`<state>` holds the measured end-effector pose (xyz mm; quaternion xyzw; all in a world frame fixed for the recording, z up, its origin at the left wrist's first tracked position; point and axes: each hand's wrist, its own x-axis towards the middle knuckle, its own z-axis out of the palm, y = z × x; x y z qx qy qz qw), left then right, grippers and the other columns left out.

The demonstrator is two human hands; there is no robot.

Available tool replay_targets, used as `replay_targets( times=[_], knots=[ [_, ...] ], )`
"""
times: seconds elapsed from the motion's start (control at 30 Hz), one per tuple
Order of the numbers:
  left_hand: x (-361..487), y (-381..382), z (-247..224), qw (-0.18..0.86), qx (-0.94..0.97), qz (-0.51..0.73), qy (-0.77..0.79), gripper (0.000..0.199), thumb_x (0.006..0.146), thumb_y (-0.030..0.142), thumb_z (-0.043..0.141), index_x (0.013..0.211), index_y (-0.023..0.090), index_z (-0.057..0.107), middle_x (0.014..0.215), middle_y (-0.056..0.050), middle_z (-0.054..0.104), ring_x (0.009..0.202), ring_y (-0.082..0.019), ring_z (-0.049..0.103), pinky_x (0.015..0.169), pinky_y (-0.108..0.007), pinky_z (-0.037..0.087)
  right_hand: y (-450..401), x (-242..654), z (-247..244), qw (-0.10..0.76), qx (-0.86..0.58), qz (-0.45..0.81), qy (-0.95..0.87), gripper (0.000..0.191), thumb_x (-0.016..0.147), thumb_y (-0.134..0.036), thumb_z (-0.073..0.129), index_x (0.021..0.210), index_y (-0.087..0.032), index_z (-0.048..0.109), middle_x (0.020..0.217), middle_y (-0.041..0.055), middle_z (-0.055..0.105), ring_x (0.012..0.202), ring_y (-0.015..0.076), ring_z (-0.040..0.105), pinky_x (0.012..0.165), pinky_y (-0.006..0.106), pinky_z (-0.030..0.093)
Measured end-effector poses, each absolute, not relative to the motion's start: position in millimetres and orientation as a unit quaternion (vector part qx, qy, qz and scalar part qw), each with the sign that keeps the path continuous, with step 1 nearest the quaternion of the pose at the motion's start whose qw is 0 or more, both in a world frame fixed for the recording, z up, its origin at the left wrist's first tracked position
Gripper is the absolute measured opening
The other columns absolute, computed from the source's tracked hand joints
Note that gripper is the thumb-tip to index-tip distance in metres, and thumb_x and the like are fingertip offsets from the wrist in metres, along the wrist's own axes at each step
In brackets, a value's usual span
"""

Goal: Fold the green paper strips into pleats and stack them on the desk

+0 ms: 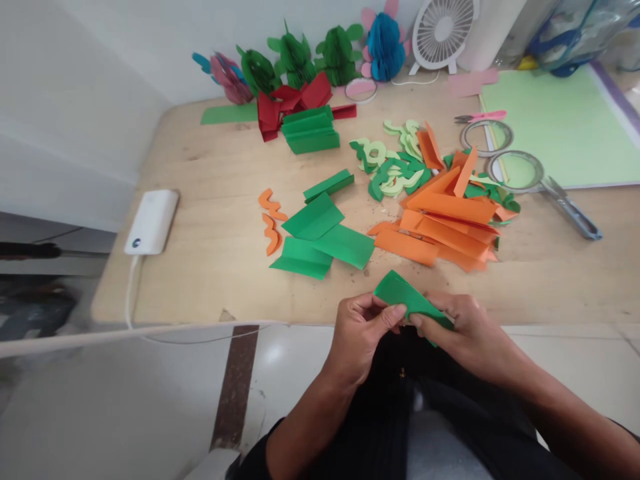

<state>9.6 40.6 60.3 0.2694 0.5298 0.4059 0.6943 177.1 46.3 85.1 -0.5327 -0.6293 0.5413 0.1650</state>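
Observation:
Between both hands, at the table's front edge, is a folded piece of green paper (pixel 400 291). My left hand (pixel 367 320) pinches its lower left edge, thumb on top. The other end is gripped by my right hand (pixel 453 320), its thumb along the near edge. Just beyond lie loose folded green papers (pixel 345 245), and a narrow folded green strip (pixel 329 187) behind them. A heap of folded orange papers (pixel 445 220) is to the right. Two wavy orange cutouts (pixel 271 233) rest at the left of the green papers.
Green and pale green curly cutouts (pixel 395 167), scissors (pixel 573 207), tape rolls (pixel 515 170) and pink-handled snips (pixel 483 117) lie to the right. Behind are green stacks (pixel 311 130), red papers (pixel 295 100), honeycomb paper figures (pixel 293 59) and a fan (pixel 444 30). A white power bank (pixel 153 221) sits left, cable attached.

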Motion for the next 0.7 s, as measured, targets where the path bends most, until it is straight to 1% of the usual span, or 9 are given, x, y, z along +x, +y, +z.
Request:
replay_targets(
  times=[0.1,0.23,0.4,0.5,0.57,0.63,0.7],
  knots=[
    [7.7,43.1,61.8,0.701,0.253,0.406,0.529,0.023,0.063,0.031,0.081,0.057,0.015,0.066,0.055,0.000,0.064,0.050,-0.008,0.054,0.054,-0.021,0.044,43.8,178.1,80.9,0.149,-0.548,0.532,-0.629,0.025,0.089,-0.037,0.048,0.076,-0.020,0.061,0.064,-0.0032,0.055,0.058,0.0102,0.050,0.052,0.021,0.038],
    [1.8,49.9,66.9,0.697,0.234,0.418,0.534,0.021,0.061,0.028,0.081,0.056,0.015,0.065,0.052,0.001,0.061,0.049,-0.007,0.052,0.054,-0.020,0.043,38.8,180.2,78.1,0.138,-0.576,0.499,-0.633,0.029,0.087,-0.036,0.048,0.063,-0.020,0.047,0.057,-0.0049,0.045,0.053,0.0091,0.042,0.048,0.021,0.032],
    [-7.8,60.1,69.6,0.672,0.227,0.448,0.544,0.017,0.061,0.028,0.079,0.060,0.015,0.068,0.053,0.001,0.061,0.049,-0.009,0.052,0.052,-0.021,0.044,36.1,183.8,78.2,0.124,-0.568,0.499,-0.643,0.027,0.088,-0.036,0.048,0.065,-0.021,0.048,0.058,-0.0050,0.045,0.053,0.0090,0.042,0.049,0.021,0.032],
    [-15.7,63.2,67.6,0.610,0.249,0.495,0.567,0.017,0.063,0.029,0.078,0.060,0.016,0.067,0.056,0.001,0.061,0.051,-0.009,0.052,0.052,-0.021,0.046,35.6,187.0,77.9,0.122,-0.577,0.480,-0.649,0.027,0.087,-0.034,0.048,0.064,-0.021,0.046,0.057,-0.0045,0.045,0.053,0.0096,0.043,0.048,0.022,0.033],
    [-19.4,61.9,65.0,0.559,0.303,0.505,0.584,0.015,0.066,0.028,0.077,0.063,0.017,0.068,0.057,0.001,0.061,0.053,-0.009,0.053,0.055,-0.021,0.047,38.9,188.6,77.5,0.131,-0.587,0.446,-0.663,0.027,0.087,-0.033,0.048,0.064,-0.021,0.046,0.059,-0.0036,0.049,0.054,0.0107,0.047,0.050,0.023,0.035],
    [-21.0,58.9,62.0,0.511,0.375,0.487,0.601,0.013,0.072,0.030,0.074,0.070,0.017,0.071,0.061,0.000,0.063,0.057,-0.010,0.055,0.057,-0.021,0.048,47.3,189.8,76.6,0.146,-0.586,0.410,-0.683,0.027,0.089,-0.034,0.047,0.065,-0.022,0.048,0.062,-0.0021,0.055,0.058,0.0121,0.052,0.053,0.024,0.038],
    [-21.4,56.4,59.4,0.460,0.436,0.473,0.612,0.014,0.078,0.031,0.069,0.081,0.018,0.072,0.068,-0.002,0.067,0.062,-0.012,0.059,0.061,-0.023,0.051,59.9,191.2,75.1,0.156,-0.581,0.359,-0.713,0.027,0.090,-0.035,0.046,0.066,-0.022,0.051,0.064,-0.0009,0.058,0.059,0.0132,0.056,0.055,0.025,0.039]
  ],
)
